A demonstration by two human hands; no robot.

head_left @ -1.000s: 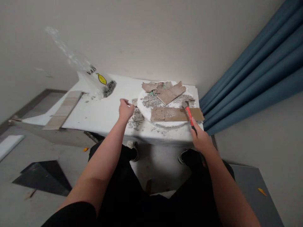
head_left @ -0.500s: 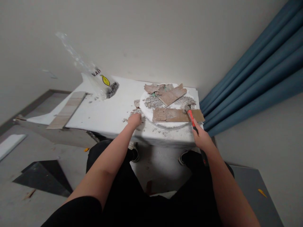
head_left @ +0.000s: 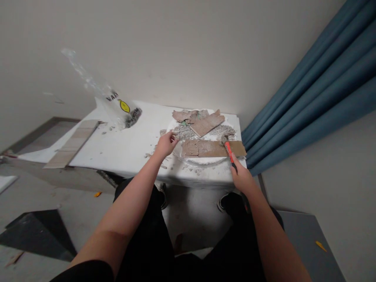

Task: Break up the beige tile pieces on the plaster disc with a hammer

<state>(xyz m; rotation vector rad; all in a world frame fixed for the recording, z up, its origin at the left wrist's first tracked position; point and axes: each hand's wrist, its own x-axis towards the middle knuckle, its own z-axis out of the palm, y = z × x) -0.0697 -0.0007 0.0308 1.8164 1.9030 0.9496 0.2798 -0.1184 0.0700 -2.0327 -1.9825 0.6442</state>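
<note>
My right hand [head_left: 241, 177] grips the red handle of a hammer [head_left: 228, 150], whose head rests on a long brown tile strip [head_left: 213, 148] lying across a round white slab [head_left: 205, 159]. More broken tile pieces [head_left: 202, 121] and grey rubble [head_left: 185, 132] cover the slab's far part. My left hand [head_left: 165, 143] hovers at the slab's left edge above small fragments [head_left: 163, 132], fingers pinched together; whether they hold a chip is too small to tell.
Everything sits on a white low table [head_left: 129, 149] against the wall. A clear plastic bag with a yellow mark [head_left: 117, 107] and a beige tile plank [head_left: 70, 143] lie at its left. Blue curtain [head_left: 308, 86] hangs right. A dark panel [head_left: 35, 233] lies on the floor.
My left hand dropped from mid-air onto the rubble beside the slab, then lifted slightly towards the slab's edge. The right hand and hammer stayed on the tile strip.
</note>
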